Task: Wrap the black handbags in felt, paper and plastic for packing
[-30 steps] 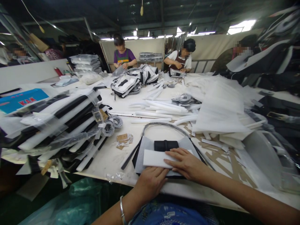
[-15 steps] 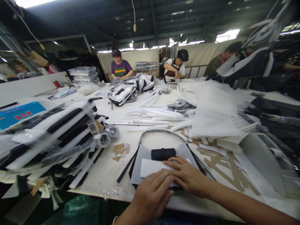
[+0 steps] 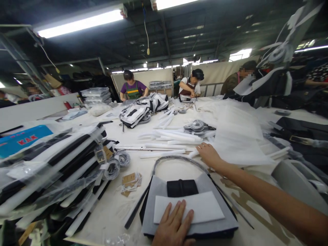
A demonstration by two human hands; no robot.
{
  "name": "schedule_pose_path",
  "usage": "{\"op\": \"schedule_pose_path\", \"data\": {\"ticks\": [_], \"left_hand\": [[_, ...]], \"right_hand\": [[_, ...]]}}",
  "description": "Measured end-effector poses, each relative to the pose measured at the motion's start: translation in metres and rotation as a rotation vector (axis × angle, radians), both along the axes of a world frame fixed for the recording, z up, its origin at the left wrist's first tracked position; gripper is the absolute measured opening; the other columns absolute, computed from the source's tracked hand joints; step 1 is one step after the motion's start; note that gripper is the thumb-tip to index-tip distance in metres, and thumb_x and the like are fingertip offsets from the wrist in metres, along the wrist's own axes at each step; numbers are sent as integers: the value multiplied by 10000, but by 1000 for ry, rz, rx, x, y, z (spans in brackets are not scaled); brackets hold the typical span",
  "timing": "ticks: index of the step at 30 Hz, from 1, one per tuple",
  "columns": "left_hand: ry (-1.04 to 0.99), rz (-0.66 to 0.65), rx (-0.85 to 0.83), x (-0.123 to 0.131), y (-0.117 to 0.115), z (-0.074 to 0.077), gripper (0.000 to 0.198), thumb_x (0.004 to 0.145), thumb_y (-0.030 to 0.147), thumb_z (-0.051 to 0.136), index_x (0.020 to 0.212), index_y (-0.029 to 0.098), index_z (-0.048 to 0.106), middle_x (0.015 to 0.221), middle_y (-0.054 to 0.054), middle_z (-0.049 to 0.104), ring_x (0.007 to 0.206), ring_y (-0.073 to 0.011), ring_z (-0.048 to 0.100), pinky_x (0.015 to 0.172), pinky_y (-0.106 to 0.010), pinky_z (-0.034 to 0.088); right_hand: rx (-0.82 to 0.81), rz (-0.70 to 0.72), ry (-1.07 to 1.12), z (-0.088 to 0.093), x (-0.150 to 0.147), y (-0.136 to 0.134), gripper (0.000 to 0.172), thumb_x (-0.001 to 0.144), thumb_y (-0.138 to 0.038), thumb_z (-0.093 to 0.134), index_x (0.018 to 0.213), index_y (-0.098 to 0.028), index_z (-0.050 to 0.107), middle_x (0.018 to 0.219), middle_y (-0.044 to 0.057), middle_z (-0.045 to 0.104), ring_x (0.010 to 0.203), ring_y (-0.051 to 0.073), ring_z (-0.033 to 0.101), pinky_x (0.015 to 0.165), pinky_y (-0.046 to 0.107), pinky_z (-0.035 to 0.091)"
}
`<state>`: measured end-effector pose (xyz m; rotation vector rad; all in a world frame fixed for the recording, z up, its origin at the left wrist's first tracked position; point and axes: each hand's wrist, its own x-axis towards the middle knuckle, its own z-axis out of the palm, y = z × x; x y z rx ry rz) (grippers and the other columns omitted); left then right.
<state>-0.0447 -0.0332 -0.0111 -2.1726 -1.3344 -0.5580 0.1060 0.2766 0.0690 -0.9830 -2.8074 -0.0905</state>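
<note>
In front of me lies a black handbag [image 3: 153, 218] covered with grey-white paper, its wrapped handle [image 3: 176, 158] arching away from me. A black buckle strap piece [image 3: 182, 188] shows at its middle. Below that piece lies a white foam sheet [image 3: 205, 206], on which my left hand [image 3: 175, 222] rests flat with fingers spread. My right hand [image 3: 208, 155] reaches beyond the bag to the right of the handle. Its fingers stretch over a white foam strip [image 3: 194, 153], and I cannot tell whether they touch it.
Wrapped black pieces [image 3: 64, 160] are stacked at left, near paper tags [image 3: 130, 181]. White foam strips [image 3: 176, 135] and a large foam sheet pile [image 3: 238, 133] lie ahead. A grey bin [image 3: 299, 181] stands at right. Co-workers [image 3: 133, 87] work across the table.
My right hand has left the foam sheet on the bag and moved forward to the foam strips. My left hand now lies flat on the sheet. The view has tilted up.
</note>
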Motion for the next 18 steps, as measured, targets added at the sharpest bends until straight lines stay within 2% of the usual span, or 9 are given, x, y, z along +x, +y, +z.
{"op": "schedule_pose_path", "data": {"ticks": [3, 6, 9, 11, 13, 15, 18], "left_hand": [[18, 1, 92, -4, 5, -8, 572, 1012, 543, 376, 1409, 164, 538, 1268, -127, 689, 1208, -227, 636, 998, -348, 527], [8, 10, 90, -6, 5, -12, 526, 1012, 479, 435, 1428, 166, 512, 1273, -120, 687, 1214, -217, 630, 1033, -340, 498], [1, -13, -4, -5, 3, -13, 671, 965, 588, 459, 1466, 142, 456, 1340, -156, 638, 1260, -245, 595, 1054, -363, 481], [-35, 9, -144, -2, -1, -10, 720, 946, 599, 495, 1503, 153, 394, 1427, -170, 562, 1313, -264, 548, 1072, -395, 467], [-80, 46, -315, 2, -4, -5, 703, 952, 527, 525, 1532, 183, 328, 1508, -170, 467, 1370, -279, 486, 1101, -450, 436], [-109, 74, -453, 5, -6, 4, 631, 976, 409, 509, 1538, 214, 301, 1546, -163, 414, 1403, -284, 443, 1134, -513, 384], [-156, 88, -580, 6, -6, 22, 580, 962, 296, 532, 1508, 230, 350, 1532, -162, 438, 1387, -288, 463, 1149, -530, 354]], "right_hand": [[68, 20, -19, -1, -5, 16, 167, 905, -277, 673, 982, -128, 673, 1029, 78, 695, 1026, 240, 645, 959, 477, 480], [143, 61, 61, 10, -8, 14, 59, 887, -135, 617, 905, -118, 671, 992, 146, 705, 1040, 281, 639, 1004, 488, 443], [197, 92, 199, 31, -8, -3, 191, 902, -145, 555, 1068, -126, 647, 1148, 179, 686, 1174, 313, 595, 1087, 509, 384], [208, 88, 293, 50, -4, -27, 273, 960, -268, 516, 1186, -139, 597, 1203, 154, 673, 1175, 289, 607, 1062, 467, 435], [187, 98, 427, 71, 6, -60, 364, 993, -379, 476, 1264, -151, 559, 1221, 138, 670, 1131, 262, 641, 983, 398, 512], [93, 193, 628, 92, 22, -100, 390, 990, -400, 492, 1312, -192, 564, 1251, 111, 673, 1139, 249, 650, 978, 357, 526], [-116, 295, 638, 111, 50, -162, 405, 1006, -359, 452, 1392, -286, 549, 1312, 56, 662, 1173, 225, 646, 1006, 331, 520]]}}
